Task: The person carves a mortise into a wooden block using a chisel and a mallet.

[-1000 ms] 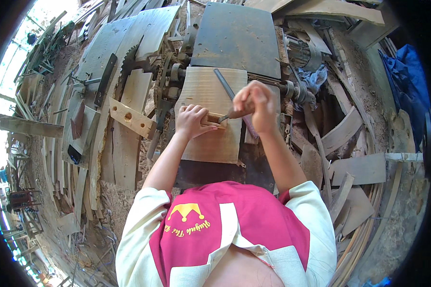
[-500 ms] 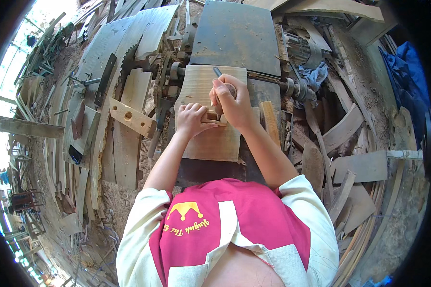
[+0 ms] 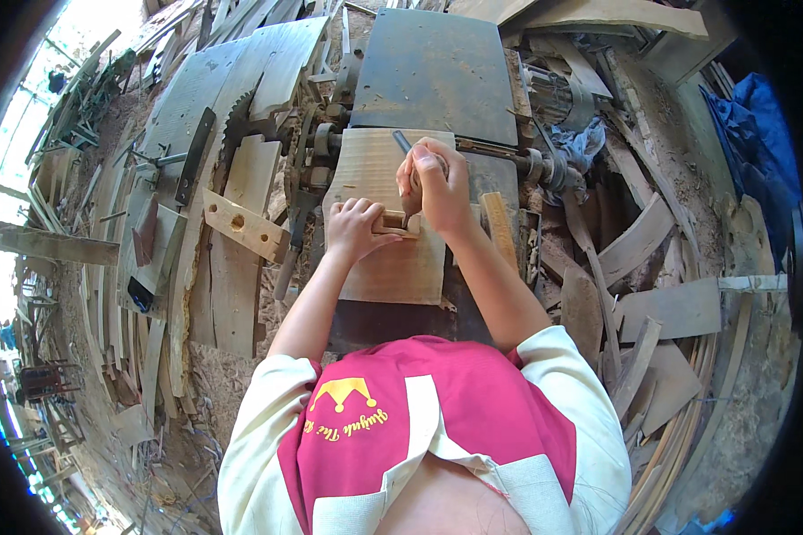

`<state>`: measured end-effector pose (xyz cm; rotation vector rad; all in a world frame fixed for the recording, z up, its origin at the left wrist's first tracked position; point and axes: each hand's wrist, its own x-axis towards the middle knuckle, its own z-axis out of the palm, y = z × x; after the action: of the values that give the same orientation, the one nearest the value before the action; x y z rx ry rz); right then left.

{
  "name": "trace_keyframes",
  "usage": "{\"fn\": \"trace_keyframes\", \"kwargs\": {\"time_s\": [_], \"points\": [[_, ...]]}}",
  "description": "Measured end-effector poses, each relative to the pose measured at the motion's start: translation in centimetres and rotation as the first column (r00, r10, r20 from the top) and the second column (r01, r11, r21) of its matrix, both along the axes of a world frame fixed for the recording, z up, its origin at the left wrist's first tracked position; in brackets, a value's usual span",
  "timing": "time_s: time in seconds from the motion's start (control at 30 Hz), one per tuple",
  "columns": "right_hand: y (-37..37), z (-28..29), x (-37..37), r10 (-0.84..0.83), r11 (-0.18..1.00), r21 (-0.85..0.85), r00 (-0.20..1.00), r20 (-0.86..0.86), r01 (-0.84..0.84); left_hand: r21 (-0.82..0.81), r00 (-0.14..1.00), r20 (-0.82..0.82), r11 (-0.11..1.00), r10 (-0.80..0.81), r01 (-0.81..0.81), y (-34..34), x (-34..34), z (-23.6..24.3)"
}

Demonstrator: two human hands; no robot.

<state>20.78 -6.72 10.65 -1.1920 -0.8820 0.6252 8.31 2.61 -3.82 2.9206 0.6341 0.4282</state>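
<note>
Right fingers wrap a tool, tip at the block; it lies crosswise, just left of them, clasped by left fingers.

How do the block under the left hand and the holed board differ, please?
The block looks smaller; the holed board looks longer. The left hand holds the block, while no hand touches the holed board. The block shows a squared recess, the holed board two round holes. Both are wooden.
</note>
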Motion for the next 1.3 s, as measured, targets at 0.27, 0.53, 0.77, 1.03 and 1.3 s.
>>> {"fn": "trace_keyframes", "kwargs": {"time_s": [0.27,0.53,0.77,1.03,1.3], "points": [[-0.2,-0.8,0.4,0.025,0.999,0.028,1.0,0.006,-0.025,-0.068,0.999,-0.026,0.997,0.033,-0.034,-0.1,-0.2,0.2],[-0.7,-0.8,0.8,0.095,0.994,-0.05,0.995,0.016,-0.094,-0.293,0.998,0.039,0.954,-0.051,0.06,-0.1,0.9,3.6],[-1.5,0.1,1.0,-0.186,0.973,-0.033,0.856,0.482,0.229,-0.756,0.802,0.597,0.351,0.023,0.552,-2.6,4.4,10.2],[-3.8,-1.4,2.5,-0.168,0.976,-0.046,0.869,0.466,0.214,-0.682,0.72,0.693,0.352,0.032,0.641,-3.7,7.0,10.1],[-11.0,-13.3,7.0,-0.13,0.578,-0.603,0.791,0.597,0.55,-0.699,0.762,0.639,0.495,0.107,0.517,-3.3,7.0,10.2]]}}
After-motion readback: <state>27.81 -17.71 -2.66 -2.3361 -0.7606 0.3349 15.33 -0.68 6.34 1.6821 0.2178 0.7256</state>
